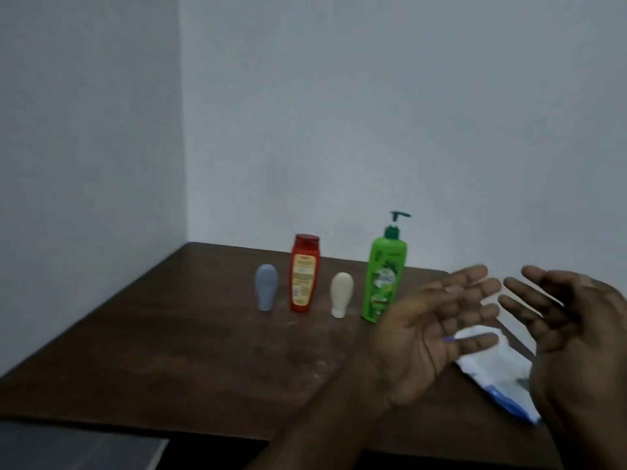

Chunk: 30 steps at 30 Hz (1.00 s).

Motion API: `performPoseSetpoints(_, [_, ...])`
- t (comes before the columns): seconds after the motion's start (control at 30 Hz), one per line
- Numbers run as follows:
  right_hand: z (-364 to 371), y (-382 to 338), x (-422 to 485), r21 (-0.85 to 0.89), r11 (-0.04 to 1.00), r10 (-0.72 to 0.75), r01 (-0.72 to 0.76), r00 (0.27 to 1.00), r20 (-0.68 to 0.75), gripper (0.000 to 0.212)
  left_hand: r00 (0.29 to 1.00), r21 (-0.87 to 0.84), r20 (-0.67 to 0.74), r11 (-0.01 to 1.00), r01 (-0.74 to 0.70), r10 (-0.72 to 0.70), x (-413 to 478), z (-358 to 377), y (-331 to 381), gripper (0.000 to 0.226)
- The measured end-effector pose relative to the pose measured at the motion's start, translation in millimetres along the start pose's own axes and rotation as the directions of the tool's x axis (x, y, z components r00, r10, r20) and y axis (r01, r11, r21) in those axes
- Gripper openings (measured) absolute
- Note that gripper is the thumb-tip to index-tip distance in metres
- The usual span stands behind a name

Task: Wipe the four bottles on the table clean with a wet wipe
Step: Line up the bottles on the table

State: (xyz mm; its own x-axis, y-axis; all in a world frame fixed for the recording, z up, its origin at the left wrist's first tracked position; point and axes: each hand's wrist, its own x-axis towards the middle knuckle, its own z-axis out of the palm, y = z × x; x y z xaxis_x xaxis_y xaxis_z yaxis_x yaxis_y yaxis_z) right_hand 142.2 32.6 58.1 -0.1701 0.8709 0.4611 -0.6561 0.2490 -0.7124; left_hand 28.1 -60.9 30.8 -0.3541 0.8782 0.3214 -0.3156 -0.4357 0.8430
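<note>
Dark wooden table (169,334), pale corner walls (339,113), dim light

Four upright bottles (304,276) — wipe pack (498,371) nearby

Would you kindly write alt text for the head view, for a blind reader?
A person's open left hand and right hand, palms showing, are held near a white-and-blue wipe pack on a wooden table. Behind stand four upright bottles: grey bottle, red bottle, cream bottle, green pump bottle.
</note>
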Motion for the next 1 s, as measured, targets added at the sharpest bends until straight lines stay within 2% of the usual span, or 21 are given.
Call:
performPoseSetpoints(0.07, [28.6, 5.3, -5.2, -0.017, 0.998, -0.056, 0.057, 0.998, 0.042, 0.037, 0.994, -0.05, 0.098, 0.998, -0.043, 0.048, -19.4, -27.3, 49.5, 0.053])
performPoseSetpoints(0.1, [47.2, 3.3, -10.1, 0.003, 0.998, -0.057, 0.057, 0.996, 0.071, 0.033, 0.996, -0.09, 0.07, 0.995, -0.049, 0.055, -19.5, -38.3, 66.7, 0.054])
performPoseSetpoints(0.2, [97.9, 11.9, -25.0, 0.055, 0.997, -0.059, 0.052, 0.99, 0.124, 0.024, 0.993, -0.044, -0.016, 0.992, -0.12, 0.119, -27.7, -73.9, 109.3, 0.058])
performPoseSetpoints(0.3, [136.6, 24.9, -29.6, 0.087, 0.995, -0.056, 0.039, 0.977, 0.205, 0.02, 0.96, 0.087, -0.179, 0.976, -0.202, 0.215, -33.1, -108.7, 147.0, 0.055])
performPoseSetpoints(0.47, [202.5, 63.6, -31.3, -0.014, 0.997, -0.068, 0.08, 0.917, 0.393, 0.017, 0.871, 0.346, -0.365, 0.917, -0.201, 0.329, -21.0, -170.1, 184.6, 0.033])
performPoseSetpoints(0.57, [228.8, 100.1, -26.7, -0.036, 0.992, -0.084, 0.118, 0.861, 0.502, 0.012, 0.814, 0.454, -0.435, 0.874, -0.171, 0.385, -5.6, -213.2, 185.5, 0.026])
performPoseSetpoints(0.67, [235.5, 135.9, -23.8, -0.069, 0.985, -0.094, 0.157, 0.835, 0.542, 0.009, 0.756, 0.565, -0.495, 0.82, -0.094, 0.428, 0.6, -246.3, 167.6, 0.024])
performPoseSetpoints(0.83, [219.8, 181.1, -25.0, -0.129, 0.967, -0.115, 0.222, 0.824, 0.554, 0.008, 0.752, 0.648, -0.516, 0.761, 0.03, 0.41, -0.4, -282.7, 132.5, 0.023])
performPoseSetpoints(1.0, [195.6, 213.0, -28.6, -0.234, 0.92, -0.11, 0.314, 0.781, 0.615, 0.009, 0.717, 0.647, -0.561, 0.759, 0.068, 0.414, -7.2, -308.7, 97.8, 0.017])
